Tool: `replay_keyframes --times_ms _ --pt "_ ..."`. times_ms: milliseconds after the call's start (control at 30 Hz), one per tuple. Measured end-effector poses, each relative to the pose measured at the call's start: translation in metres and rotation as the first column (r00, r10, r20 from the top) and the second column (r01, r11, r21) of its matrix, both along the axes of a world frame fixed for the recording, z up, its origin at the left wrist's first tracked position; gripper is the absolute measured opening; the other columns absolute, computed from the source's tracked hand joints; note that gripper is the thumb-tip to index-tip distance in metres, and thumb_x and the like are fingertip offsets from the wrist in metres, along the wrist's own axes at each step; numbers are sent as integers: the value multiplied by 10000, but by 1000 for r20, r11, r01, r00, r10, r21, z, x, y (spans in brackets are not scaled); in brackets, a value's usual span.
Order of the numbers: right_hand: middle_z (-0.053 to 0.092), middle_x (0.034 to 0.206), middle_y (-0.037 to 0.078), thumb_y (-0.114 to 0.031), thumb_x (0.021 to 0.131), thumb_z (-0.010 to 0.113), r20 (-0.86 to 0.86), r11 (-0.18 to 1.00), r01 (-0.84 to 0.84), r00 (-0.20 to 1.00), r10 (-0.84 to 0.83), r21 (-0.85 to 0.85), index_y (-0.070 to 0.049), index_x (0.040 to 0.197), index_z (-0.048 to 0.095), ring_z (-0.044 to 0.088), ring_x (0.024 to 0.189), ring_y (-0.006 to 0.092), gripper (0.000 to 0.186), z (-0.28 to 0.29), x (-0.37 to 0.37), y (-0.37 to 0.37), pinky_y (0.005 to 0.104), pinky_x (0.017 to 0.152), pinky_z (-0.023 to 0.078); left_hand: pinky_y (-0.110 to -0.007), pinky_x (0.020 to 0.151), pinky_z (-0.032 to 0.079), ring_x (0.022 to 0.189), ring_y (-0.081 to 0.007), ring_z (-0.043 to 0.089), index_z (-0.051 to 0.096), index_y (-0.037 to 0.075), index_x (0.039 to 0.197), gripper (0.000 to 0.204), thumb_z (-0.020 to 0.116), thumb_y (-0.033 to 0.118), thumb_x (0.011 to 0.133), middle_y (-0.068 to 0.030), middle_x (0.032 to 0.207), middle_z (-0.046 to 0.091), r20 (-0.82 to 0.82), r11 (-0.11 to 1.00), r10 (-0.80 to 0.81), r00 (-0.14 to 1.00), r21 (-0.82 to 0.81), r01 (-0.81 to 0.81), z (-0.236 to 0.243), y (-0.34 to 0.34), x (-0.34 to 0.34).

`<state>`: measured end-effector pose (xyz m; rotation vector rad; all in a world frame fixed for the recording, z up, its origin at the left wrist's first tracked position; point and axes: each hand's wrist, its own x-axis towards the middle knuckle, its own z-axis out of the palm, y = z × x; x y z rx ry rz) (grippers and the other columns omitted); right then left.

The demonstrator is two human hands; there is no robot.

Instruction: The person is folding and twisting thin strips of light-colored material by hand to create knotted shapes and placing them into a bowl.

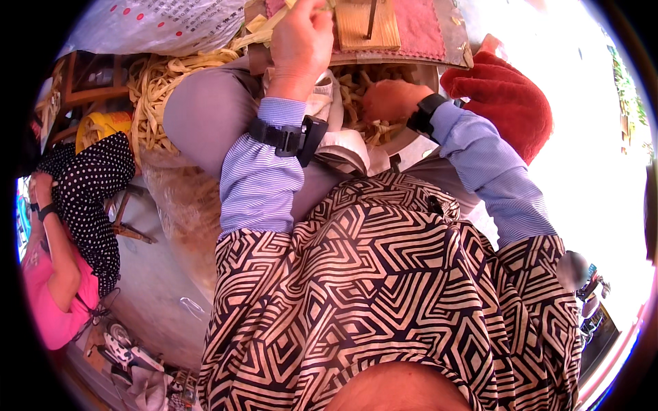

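Note:
At the top edge, my left hand [301, 44] is closed with its fingers curled; a pale yellow strip [257, 35] runs into it from the left. Just right of it, a wooden block [353, 27] with a thin upright metal piece [372, 19] sits on a pink cloth [419, 31] over a board. Lower right, my right hand [392, 100] reaches into a round container [404, 142] of short pale pieces [348, 92]. Its fingers are blurred and partly hidden, so its grip does not show.
Long pale strips [154, 92] are heaped left of my knee, beside a white printed sack [164, 26] and a clear plastic bag [181, 205]. A red cloth-covered thing [510, 103] stands at right. Another person in polka-dot trousers [92, 192] sits at left, near a yellow container [103, 129].

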<state>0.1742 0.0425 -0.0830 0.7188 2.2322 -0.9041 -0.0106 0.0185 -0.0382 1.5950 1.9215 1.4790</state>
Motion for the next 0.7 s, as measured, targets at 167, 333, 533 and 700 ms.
replay_keyframes --times_ms 167,333,533,700 --pt "666 771 69 -227 834 632 -313 914 316 867 -388 -256 -17 944 683 618 695 167 242 76 6 7 299 658 496 -290 637 493 692 -162 613 628 5 1041 203 576 151 909 -83 793 664 141 996 -86 986 7 86 -15 -3 -9" --pt "533 707 -1 -178 882 608 -488 683 314 513 -707 -660 4 891 610 469 612 73 182 157 35 -5 227 562 376 -248 780 482 827 -107 598 641 -15 1025 339 531 301 967 -52 882 653 661 835 -395 638 -32 549 33 -30 15" --pt "480 690 -21 -256 928 557 -507 516 -219 -102 -856 -828 -147 1318 459 378 535 58 417 195 66 -16 236 532 335 -217 648 423 743 -55 539 630 7 1066 328 560 307 953 -3 876 625 786 534 -536 309 32 845 114 -65 32" --pt "476 755 -15 -328 929 565 -641 650 -203 -118 -758 -732 -108 1274 448 370 571 81 425 216 81 -30 239 529 298 -222 561 383 657 -60 502 591 -36 1091 266 583 164 917 -15 803 586 678 561 -690 253 280 779 182 -97 23"
